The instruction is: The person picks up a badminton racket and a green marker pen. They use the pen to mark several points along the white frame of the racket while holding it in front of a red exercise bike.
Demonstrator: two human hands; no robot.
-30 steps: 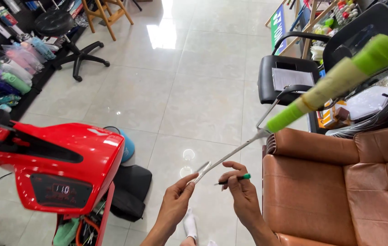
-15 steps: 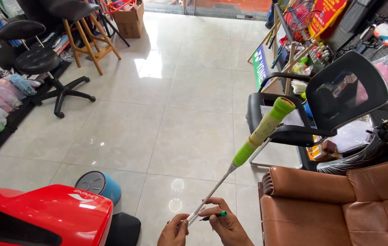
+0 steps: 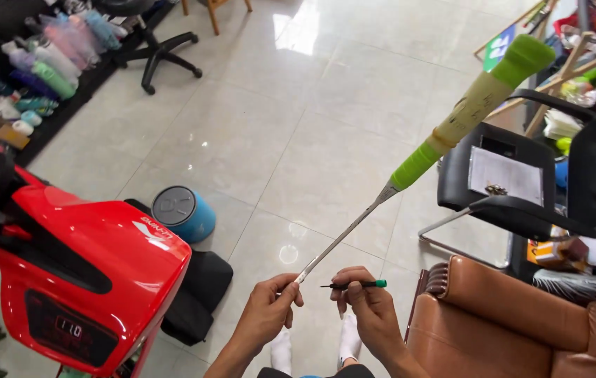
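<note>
Along the floor's (image 3: pixel 298 140) far left edge a row of plastic-wrapped packages (image 3: pixel 53 56) lies in pale green, pink, blue and white, long rounded bundles set side by side against a dark shelf; a small tan box (image 3: pixel 5 135) sits at the near end of that row. At the far right edge a green sign (image 3: pixel 497 50) leans behind wooden slats, and a white sheet of paper (image 3: pixel 506 175) with a small dark object on it lies on the seat of a black chair (image 3: pixel 522 189); I cannot tell what is printed on either. A blue cylinder with a dark lid (image 3: pixel 182 210) stands beside a red machine (image 3: pixel 81 266), whose front carries a dark panel with a lit display; a brown leather seat (image 3: pixel 515 329) fills the near right corner.

Against half a second ago, the view has dropped and swung left: the red machine now takes up far more of the left side, the blue cylinder stands fully in view, and both hands show whole where only their tops showed before; the racket's handle now reaches nearer the top right corner.

The racket shaft (image 3: pixel 343 238) runs on a long diagonal, its thin metal end at the near centre of the floor view and its handle (image 3: pixel 476 105), wrapped green and tan, pointing up and away to the far right. The left hand (image 3: pixel 266 311) pinches the shaft's low end, fingers closed round it; the right hand (image 3: pixel 375 308), just beside, holds a thin dark tool with a green cap (image 3: pixel 354 284) lying level, its tip pointing left toward the shaft.
</note>
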